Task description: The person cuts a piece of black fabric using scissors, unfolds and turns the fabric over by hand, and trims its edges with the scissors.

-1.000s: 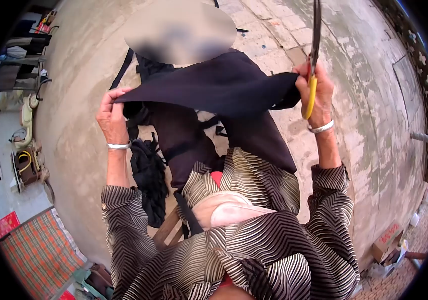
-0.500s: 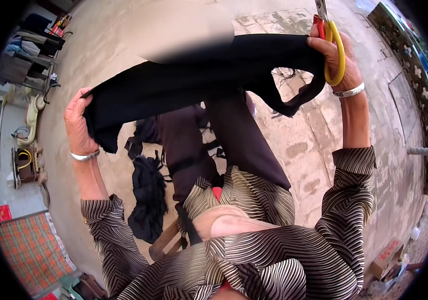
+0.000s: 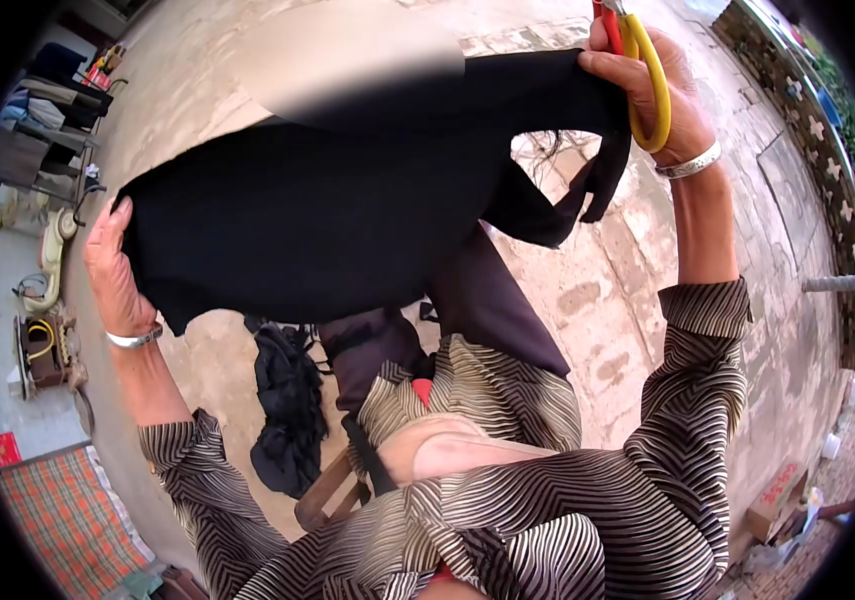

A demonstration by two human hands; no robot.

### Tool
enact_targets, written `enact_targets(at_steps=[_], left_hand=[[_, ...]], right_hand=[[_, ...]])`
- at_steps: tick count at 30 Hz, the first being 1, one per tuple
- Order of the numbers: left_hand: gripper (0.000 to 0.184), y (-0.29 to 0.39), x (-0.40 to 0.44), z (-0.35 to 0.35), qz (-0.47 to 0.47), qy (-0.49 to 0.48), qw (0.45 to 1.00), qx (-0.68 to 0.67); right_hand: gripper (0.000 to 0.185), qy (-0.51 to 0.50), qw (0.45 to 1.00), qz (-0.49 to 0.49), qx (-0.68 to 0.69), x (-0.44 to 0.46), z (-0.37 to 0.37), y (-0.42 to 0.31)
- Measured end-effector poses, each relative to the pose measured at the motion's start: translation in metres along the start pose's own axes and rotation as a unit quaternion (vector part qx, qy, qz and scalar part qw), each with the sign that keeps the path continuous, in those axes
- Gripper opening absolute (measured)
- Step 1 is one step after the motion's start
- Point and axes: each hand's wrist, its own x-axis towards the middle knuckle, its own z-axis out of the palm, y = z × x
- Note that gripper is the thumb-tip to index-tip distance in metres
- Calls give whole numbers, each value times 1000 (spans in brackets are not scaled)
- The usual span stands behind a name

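A wide piece of black cloth (image 3: 318,220) is stretched between my two hands above my lap. My left hand (image 3: 118,275) pinches its left edge, thumb on the near side. At the upper right, my right hand (image 3: 683,105) grips the cloth's top corner between thumb and fingers. Scissors (image 3: 659,85) with one yellow and one red handle hang in that same hand, their blades mostly cut off by the top of the view. Near the right end, the cloth has a large opening with loose threads, and a narrow strip dangles below my right hand.
Black cloth scraps (image 3: 288,410) lie on the paved ground left of my legs. Part of a wooden seat (image 3: 323,495) shows beside me. Clothes hang on a rack (image 3: 43,125) at far left, above a checked cloth (image 3: 73,510). A cardboard box (image 3: 776,500) stands at right.
My left hand has moved left and the cloth has spread wider and lower, covering more of my legs. My right hand with the scissors has shifted slightly up and left.
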Motion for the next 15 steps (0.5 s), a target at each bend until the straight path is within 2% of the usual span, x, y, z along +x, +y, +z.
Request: enact_targets(at_steps=[1, 3, 4, 6, 7, 9, 12, 13, 14, 15], left_hand=[[32, 1, 2, 4, 65, 21, 997, 31], [31, 1, 3, 2, 156, 69, 983, 67], [31, 7, 2, -1, 146, 48, 988, 25], [28, 12, -6, -13, 150, 9, 989, 7], [28, 11, -13, -19, 144, 9, 989, 9], [25, 4, -29, -34, 155, -12, 987, 37], [27, -39, -51, -77, 111, 2, 988, 107], [26, -56, -61, -87, 85, -2, 989, 120], [26, -73, -72, -96, 57, -6, 989, 133], [25, -86, -84, -103, 31, -16, 989, 147]], right_hand=[[11, 17, 999, -7, -48, -4, 5, -10], [11, 42, 999, -18, -13, -8, 8, -8], [12, 66, 997, -37, 23, -10, 8, -6], [9, 74, 996, -48, -18, -23, 11, -10], [9, 52, 991, -95, -83, -32, 13, -10], [14, 22, 992, -46, -119, -53, 24, -19], [11, -31, 995, 43, -88, -83, 41, 3], [10, -59, 997, 32, -29, -92, 44, 19], [12, -67, 985, 146, 60, -103, 46, 20], [13, -55, 979, 191, 54, -110, 45, 26]])
